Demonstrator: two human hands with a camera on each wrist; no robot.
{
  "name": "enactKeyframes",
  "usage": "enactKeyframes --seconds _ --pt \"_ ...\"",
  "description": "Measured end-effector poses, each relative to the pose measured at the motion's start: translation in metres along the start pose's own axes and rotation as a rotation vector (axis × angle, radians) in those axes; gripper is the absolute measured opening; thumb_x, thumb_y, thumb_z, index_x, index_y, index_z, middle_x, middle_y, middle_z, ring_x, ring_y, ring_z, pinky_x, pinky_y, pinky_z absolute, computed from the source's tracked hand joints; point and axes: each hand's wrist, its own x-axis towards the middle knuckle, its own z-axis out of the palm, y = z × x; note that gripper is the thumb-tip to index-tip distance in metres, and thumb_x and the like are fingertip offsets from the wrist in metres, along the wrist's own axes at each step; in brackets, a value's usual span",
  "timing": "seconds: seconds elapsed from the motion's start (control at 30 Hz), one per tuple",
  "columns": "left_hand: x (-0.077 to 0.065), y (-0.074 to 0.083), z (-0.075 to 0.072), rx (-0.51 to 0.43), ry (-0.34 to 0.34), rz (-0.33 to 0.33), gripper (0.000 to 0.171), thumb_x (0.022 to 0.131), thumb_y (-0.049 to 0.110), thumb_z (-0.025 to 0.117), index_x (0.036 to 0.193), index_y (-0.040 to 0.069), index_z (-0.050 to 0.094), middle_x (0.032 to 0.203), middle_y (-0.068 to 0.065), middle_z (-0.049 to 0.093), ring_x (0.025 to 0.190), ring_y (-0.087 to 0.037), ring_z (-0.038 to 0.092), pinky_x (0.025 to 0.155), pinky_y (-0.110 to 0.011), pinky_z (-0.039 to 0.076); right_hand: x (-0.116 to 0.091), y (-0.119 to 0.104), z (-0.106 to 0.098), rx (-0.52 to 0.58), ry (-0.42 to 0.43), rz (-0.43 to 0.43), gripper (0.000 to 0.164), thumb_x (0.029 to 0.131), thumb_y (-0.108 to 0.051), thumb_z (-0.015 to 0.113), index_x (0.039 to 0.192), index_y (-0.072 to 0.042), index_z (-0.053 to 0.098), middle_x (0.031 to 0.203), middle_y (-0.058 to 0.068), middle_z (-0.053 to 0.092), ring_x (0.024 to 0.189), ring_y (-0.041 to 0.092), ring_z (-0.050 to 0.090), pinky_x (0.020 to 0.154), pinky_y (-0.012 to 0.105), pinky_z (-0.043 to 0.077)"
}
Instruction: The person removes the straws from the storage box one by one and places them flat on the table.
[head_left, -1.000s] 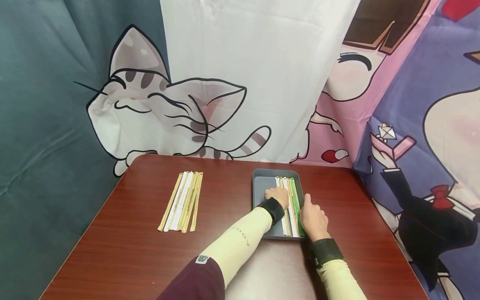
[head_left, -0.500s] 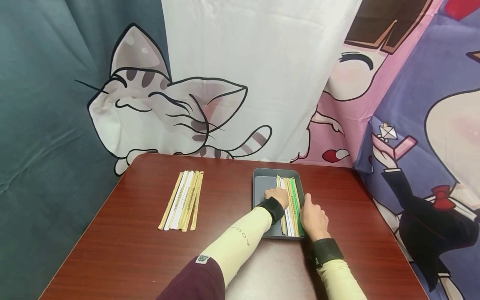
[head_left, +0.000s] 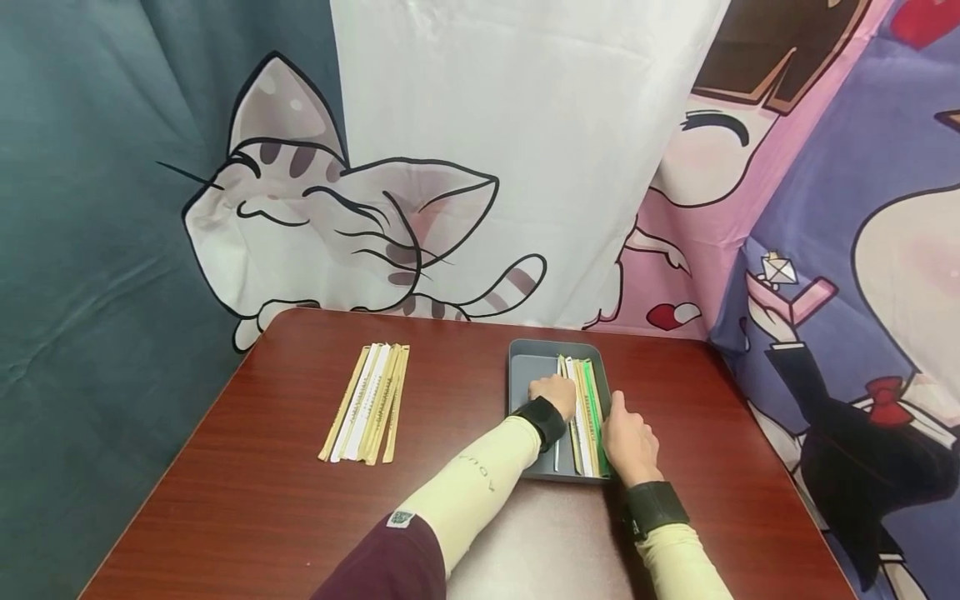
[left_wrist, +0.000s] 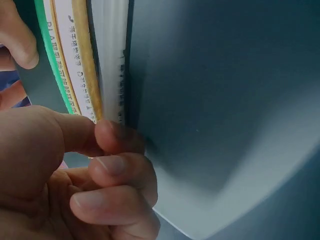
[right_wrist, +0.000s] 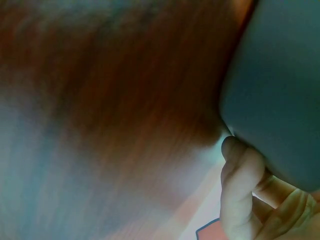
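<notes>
My left hand (head_left: pixel 553 393) is inside the grey tray (head_left: pixel 531 372), its fingers curled. In the left wrist view it pinches a white wrapped straw (left_wrist: pixel 113 65), whose lower end sits apart from the others in the head view. To the right, yellow-and-white wrapped straws (head_left: pixel 583 433) and a green straw (head_left: pixel 592 398) lie side by side along the tray's right wall. My right hand (head_left: pixel 630 440) grips that wall, thumb (left_wrist: pixel 26 52) over the rim and fingers outside. The right wrist view shows its fingers against the tray's outer side (right_wrist: pixel 280 100).
On the left of the brown table (head_left: pixel 247 467) lies a bundle of yellow and white wrapped straws (head_left: pixel 367 404), slightly fanned. Behind the table hangs a printed cloth (head_left: pixel 450 100) with a cat drawing.
The white straw under my left hand has shifted left, away from the row in the tray. The right hand still grips the tray's edge, and the bundle on the left lies as before.
</notes>
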Motion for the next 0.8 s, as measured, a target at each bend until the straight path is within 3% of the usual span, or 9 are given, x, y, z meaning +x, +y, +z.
enactKeyframes --seconds 0.33,0.63,0.8 --pt "-0.001 -0.021 -0.029 -0.050 0.135 0.055 0.018 0.098 0.028 0.064 0.103 0.018 0.077 0.106 -0.004 0.075 0.086 -0.024 0.072 0.065 -0.042 0.055 -0.002 -0.001 -0.002 0.013 -0.018 0.005 0.019 0.101 -0.012 0.049 0.118 -0.009 0.040 0.074 0.018 0.058 0.062 0.036 0.059 0.054 0.049 0.044" --pt "-0.008 -0.055 -0.066 -0.028 0.213 0.047 0.025 0.096 0.038 0.067 0.105 0.016 0.075 0.100 -0.004 0.074 0.084 -0.024 0.071 0.068 -0.041 0.055 -0.003 0.001 -0.001 0.017 -0.028 0.012 0.021 0.101 -0.013 0.049 0.119 -0.009 0.039 0.077 0.019 0.059 0.064 0.036 0.060 0.055 0.050 0.045" --pt "-0.012 -0.078 -0.080 -0.022 0.242 0.051 0.020 0.093 0.035 0.067 0.090 0.016 0.071 0.091 -0.003 0.071 0.072 -0.021 0.066 0.060 -0.039 0.052 -0.003 0.000 -0.002 0.022 -0.027 0.000 0.021 0.101 -0.012 0.049 0.120 -0.009 0.040 0.078 0.020 0.060 0.065 0.036 0.060 0.056 0.050 0.045"
